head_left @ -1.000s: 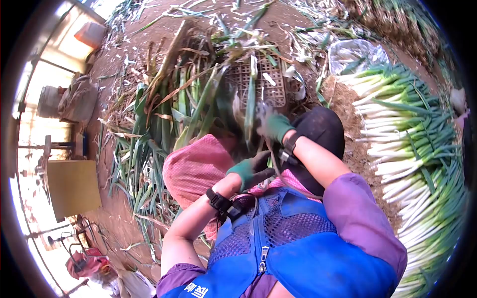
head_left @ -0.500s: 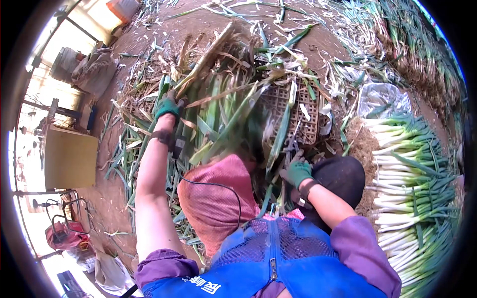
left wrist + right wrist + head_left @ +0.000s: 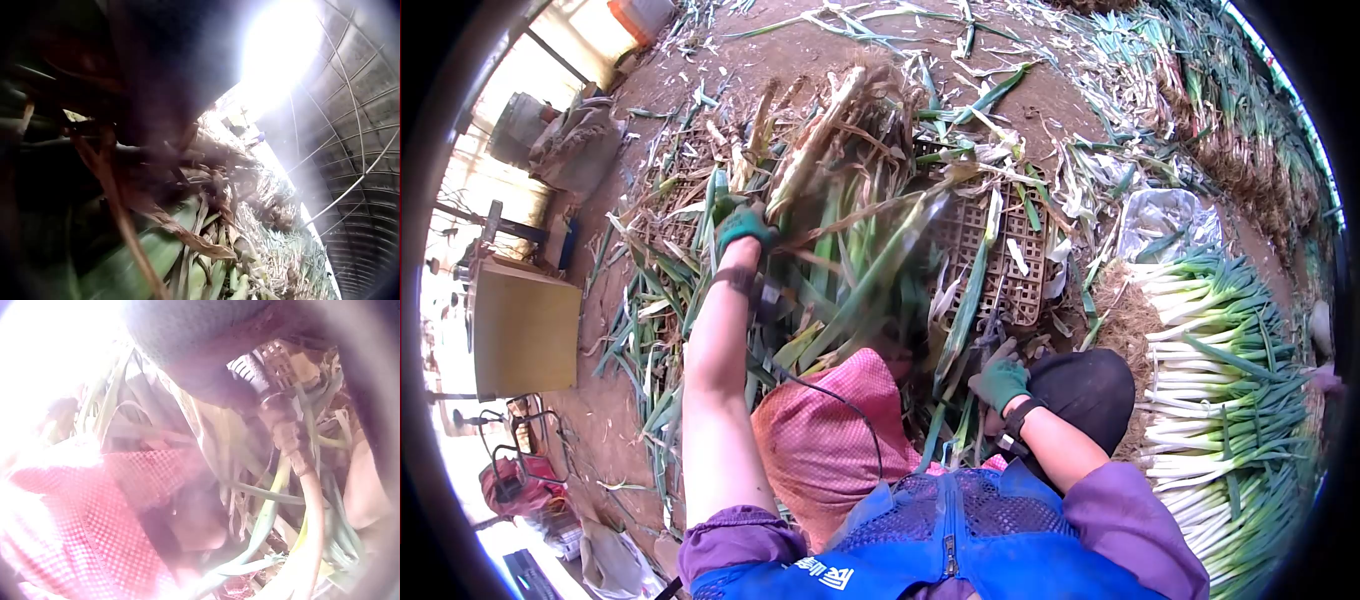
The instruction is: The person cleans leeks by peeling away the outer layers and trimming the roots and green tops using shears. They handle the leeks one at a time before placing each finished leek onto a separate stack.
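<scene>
a: where's the left hand (image 3: 743,225) now?

b: stretched out into the heap of untrimmed stalks (image 3: 850,230) on the ground ahead. its gloved fingers are wrapped round a few of them, close to the dry, brownish ends. the left wrist view shows only withered leaves (image 3: 206,237) right against the camera.

a: and the right hand (image 3: 1000,383)?

b: low by the knee, beside the grid crate (image 3: 1010,270), fingers curled. i can't tell whether it grips anything; the right wrist view is washed out, with just a blur of leaves and pink mesh cloth (image 3: 94,506).

a: how would you do the pull well?

b: i'd say grip the firm shank rather than the loose dead leaves, since those look likely to tear off in the glove. draw along the line of the stalks, not across them, because the leaves are tangled over one another and a sideways tug could drag the whole heap.

a: anything to steer clear of?

b: the cleaned stalks (image 3: 1230,370) stacked on the person's right. they lie well apart from the heap, and dirt and husks are best kept off them.
</scene>
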`<action>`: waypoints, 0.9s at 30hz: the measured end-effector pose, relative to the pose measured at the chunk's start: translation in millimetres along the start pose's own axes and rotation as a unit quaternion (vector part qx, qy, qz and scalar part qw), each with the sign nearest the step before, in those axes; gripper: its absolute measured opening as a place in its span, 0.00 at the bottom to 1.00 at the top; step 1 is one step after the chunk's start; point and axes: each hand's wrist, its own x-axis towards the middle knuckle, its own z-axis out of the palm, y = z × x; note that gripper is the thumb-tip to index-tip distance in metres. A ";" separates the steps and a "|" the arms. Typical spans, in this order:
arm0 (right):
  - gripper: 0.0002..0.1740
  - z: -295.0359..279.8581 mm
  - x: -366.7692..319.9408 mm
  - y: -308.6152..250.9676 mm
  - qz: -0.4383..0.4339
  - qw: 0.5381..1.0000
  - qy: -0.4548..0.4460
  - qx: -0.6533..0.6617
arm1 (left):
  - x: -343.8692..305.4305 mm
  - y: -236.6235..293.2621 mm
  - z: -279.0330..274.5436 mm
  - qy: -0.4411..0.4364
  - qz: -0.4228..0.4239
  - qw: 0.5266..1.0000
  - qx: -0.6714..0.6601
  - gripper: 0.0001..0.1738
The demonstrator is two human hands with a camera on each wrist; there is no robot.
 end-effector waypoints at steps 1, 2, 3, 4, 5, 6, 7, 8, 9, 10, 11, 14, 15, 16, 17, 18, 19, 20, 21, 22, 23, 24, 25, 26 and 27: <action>0.67 -0.8 0.0 2.9 -0.014 1.000 0.010 0.012 | -20.4 -8.9 -1.8 0.066 0.037 0.997 -0.019 0.27; 0.66 0.3 -0.2 7.2 -0.027 0.999 0.018 0.023 | -34.4 -20.8 -7.5 0.064 0.051 0.996 -0.018 0.25; 0.66 -1.0 -3.0 10.2 -0.041 0.998 0.025 0.035 | -50.3 -33.2 -17.4 0.060 0.065 0.996 -0.016 0.23; 0.65 -4.0 -4.0 12.8 -0.048 0.997 0.017 0.057 | -66.7 -47.4 -29.5 0.028 0.045 0.997 -0.054 0.22; 0.65 -1.1 -2.5 16.4 -0.055 0.995 0.029 0.079 | -88.2 -56.0 -47.9 -0.003 0.024 0.995 -0.093 0.22; 0.65 -6.1 -5.3 18.9 -0.071 0.990 0.035 0.113 | -114.9 -58.4 -72.9 -0.044 0.007 0.983 -0.176 0.20; 0.65 -13.0 -6.4 20.9 -0.087 0.984 0.042 0.147 | -124.2 -82.3 -78.0 -0.069 0.006 0.972 -0.223 0.17; 0.63 -20.1 -2.2 25.6 -0.118 0.971 0.030 0.206 | -138.3 -99.7 -89.3 -0.097 0.012 0.958 -0.270 0.21; 0.60 -27.5 3.4 30.5 -0.150 0.953 0.019 0.264 | -171.4 -87.9 -118.7 -0.113 0.004 0.922 -0.371 0.18; 0.50 -30.9 1.8 33.0 -0.189 0.916 -0.031 0.353 | -222.6 -56.0 -158.2 -0.110 -0.010 0.877 -0.468 0.19; 0.40 -34.3 0.4 35.5 -0.219 0.864 -0.090 0.444 | -263.3 -26.6 -190.8 -0.105 -0.023 0.821 -0.560 0.20; 0.26 -43.9 -23.3 33.5 -0.253 0.761 -0.217 0.557 | -297.4 -3.3 -230.2 -0.169 0.002 0.829 -0.534 0.20; 0.26 -33.8 -20.5 29.8 -0.259 0.786 -0.203 0.524 | -301.5 7.3 -228.1 -0.184 0.010 0.835 -0.518 0.20; 0.25 -23.0 -18.7 29.9 -0.263 0.809 -0.189 0.490 | -303.3 21.1 -221.0 -0.201 0.018 0.841 -0.502 0.20; 0.31 -24.5 -34.7 29.6 -0.313 0.877 -0.069 0.359 | -303.9 36.4 -210.8 -0.218 0.028 0.847 -0.485 0.20; 0.35 -5.8 -34.6 23.2 -0.293 0.910 0.014 0.295 | -302.3 52.7 -189.7 -0.230 0.038 0.832 -0.503 0.19; 0.39 6.6 -40.7 21.1 -0.276 0.931 0.066 0.228 | -299.3 69.0 -160.5 -0.243 0.047 0.817 -0.521 0.19; 0.42 19.1 -46.6 19.0 -0.252 0.947 0.115 0.161 | -292.8 86.1 -131.9 -0.267 0.054 0.785 -0.556 0.20; 0.44 19.7 -60.2 19.4 -0.234 0.958 0.132 0.098 | -288.2 101.7 -102.5 -0.292 0.061 0.751 -0.589 0.21; 0.44 17.8 -62.1 24.7 -0.230 0.960 0.137 0.078 | -289.0 118.2 -77.3 -0.333 0.030 0.702 -0.628 0.19; 0.45 16.2 -63.8 30.1 -0.225 0.962 0.142 0.058 | -286.5 126.4 -50.7 -0.372 -0.003 0.650 -0.662 0.17; 0.44 12.2 -57.1 36.1 -0.237 0.959 0.133 0.081 | -264.2 119.1 5.2 -0.211 0.278 0.795 -0.495 0.16; 0.43 9.1 -51.7 41.5 -0.248 0.955 0.123 0.102 | -256.8 122.1 24.1 -0.208 0.307 0.851 -0.371 0.15; 0.39 -17.2 -70.9 49.5 -0.259 0.944 0.080 0.187 | -249.8 125.3 42.5 -0.196 0.342 0.890 -0.230 0.14; 0.38 -21.8 -73.6 58.8 -0.259 0.931 0.066 0.248 | -243.0 128.6 60.9 -0.182 0.377 0.903 -0.096 0.14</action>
